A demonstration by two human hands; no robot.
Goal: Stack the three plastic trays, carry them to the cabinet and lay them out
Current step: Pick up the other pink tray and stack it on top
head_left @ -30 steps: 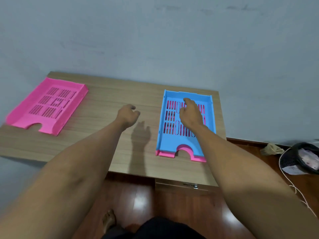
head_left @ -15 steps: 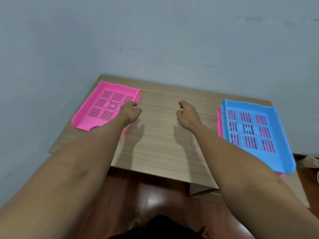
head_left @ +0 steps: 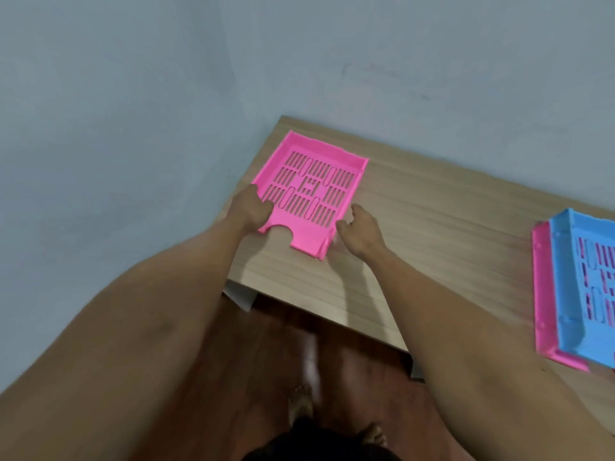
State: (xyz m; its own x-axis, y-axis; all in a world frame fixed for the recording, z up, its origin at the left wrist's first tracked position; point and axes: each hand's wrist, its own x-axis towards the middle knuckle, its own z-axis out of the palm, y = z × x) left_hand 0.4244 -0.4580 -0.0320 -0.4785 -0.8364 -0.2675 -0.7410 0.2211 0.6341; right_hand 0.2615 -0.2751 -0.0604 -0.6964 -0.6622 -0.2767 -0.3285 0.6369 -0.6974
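A pink slotted tray (head_left: pixel 312 191) lies on the wooden table (head_left: pixel 432 234) near its left end. My left hand (head_left: pixel 249 207) grips the tray's left front corner, thumb on top. My right hand (head_left: pixel 361 227) is at the tray's right front corner, fingers curled beside the rim; contact is unclear. At the far right a blue tray (head_left: pixel 589 281) sits stacked on a second pink tray (head_left: pixel 545 301), partly cut off by the frame edge.
A grey wall (head_left: pixel 133 128) runs along the table's left end and behind it. Dark wooden floor (head_left: pixel 299 344) lies in front of the table, with my bare feet (head_left: pixel 299 400) on it.
The view has swung left. Both hands moved left from the table's middle to the single pink tray; my left hand has taken hold of its corner.
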